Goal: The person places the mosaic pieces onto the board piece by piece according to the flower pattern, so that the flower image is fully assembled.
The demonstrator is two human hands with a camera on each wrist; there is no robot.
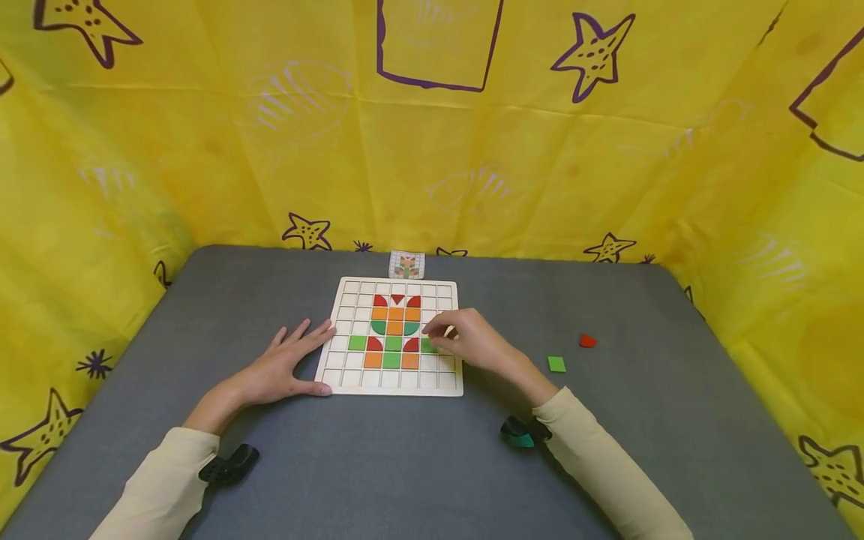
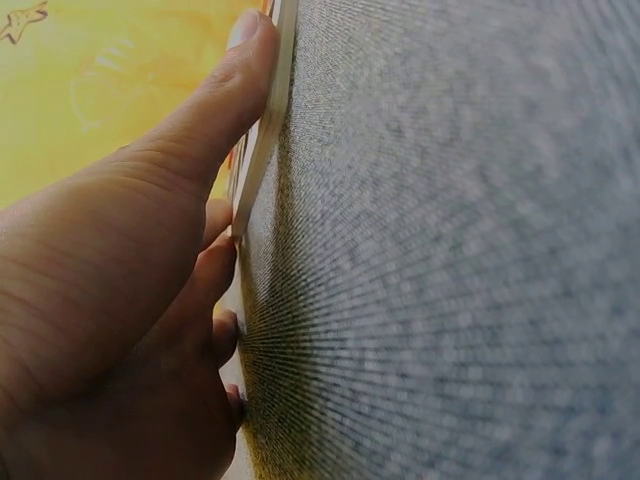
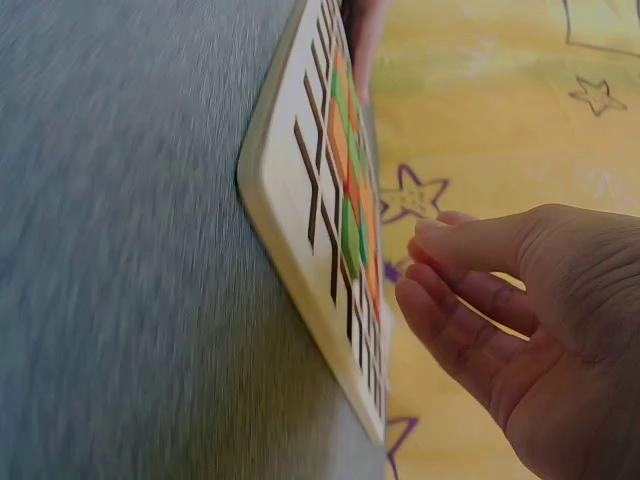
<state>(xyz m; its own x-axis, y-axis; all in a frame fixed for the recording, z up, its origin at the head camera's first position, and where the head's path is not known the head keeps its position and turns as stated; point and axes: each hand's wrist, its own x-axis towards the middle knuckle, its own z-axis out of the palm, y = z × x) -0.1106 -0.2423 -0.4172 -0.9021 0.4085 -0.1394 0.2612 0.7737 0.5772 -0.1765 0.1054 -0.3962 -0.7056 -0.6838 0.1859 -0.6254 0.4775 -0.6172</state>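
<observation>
A pale square grid board (image 1: 442,379) lies on the table, its middle cells filled with red, orange and green tiles. My left hand (image 1: 280,367) is spread at the board's left side, fingertips and thumb touching its edge. In the left wrist view the thumb (image 2: 215,110) lies along the board's rim (image 2: 265,150). Over the right part of the board is my right hand (image 1: 469,337), thumb and fingers bent loosely near a green square tile (image 1: 428,345). The right wrist view shows that green tile (image 3: 350,238) lying in the grid, and no piece between the fingertips.
A small pattern card (image 1: 407,265) stands behind the board. To the right lie a loose green square (image 1: 556,364) and a red rounded piece (image 1: 588,341). A teal piece (image 1: 522,441) shows partly under the right wrist strap. A yellow cloth (image 1: 432,150) hangs around the table.
</observation>
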